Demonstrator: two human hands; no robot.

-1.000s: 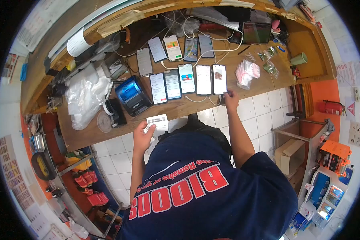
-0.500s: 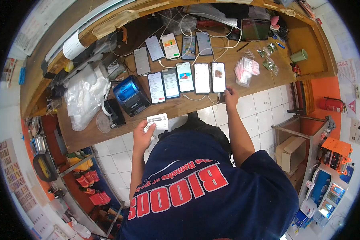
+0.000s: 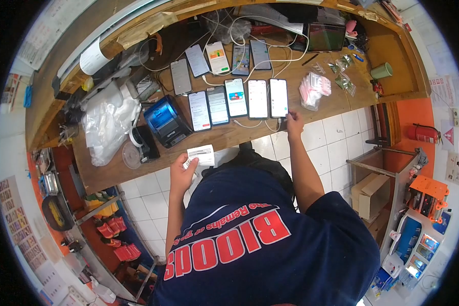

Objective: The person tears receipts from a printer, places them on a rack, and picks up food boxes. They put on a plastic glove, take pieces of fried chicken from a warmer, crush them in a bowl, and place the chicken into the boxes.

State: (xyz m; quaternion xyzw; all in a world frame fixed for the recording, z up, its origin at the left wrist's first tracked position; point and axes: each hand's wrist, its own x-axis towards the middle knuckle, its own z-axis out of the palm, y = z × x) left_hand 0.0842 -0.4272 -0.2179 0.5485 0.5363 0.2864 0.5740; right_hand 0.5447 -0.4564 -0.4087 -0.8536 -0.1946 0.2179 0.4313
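Observation:
Pinched between the thumb and fingers of my left hand (image 3: 183, 171) is a small white printed paper (image 3: 201, 155), held just off the desk's front edge. My right hand (image 3: 295, 124) rests at the lower right corner of a lit phone (image 3: 279, 98), the rightmost of the front row; its fingers are bent and partly hidden, so a grip cannot be made out. Beside that phone lies another lit phone (image 3: 258, 100). Several more phones stand in two rows to the left. A white cable (image 3: 273, 127) meets the bottom of the rightmost phone.
A blue-and-black printer (image 3: 167, 121) and a tape dispenser (image 3: 146, 144) sit left of the phones. Plastic bags (image 3: 106, 120) lie farther left. Small packets (image 3: 314, 91) and a green cup (image 3: 381, 71) are on the right. White cables cross the back phones.
The picture on the rightmost phone's screen has gone, leaving a mostly white display. Both hands have stayed nearly where they were.

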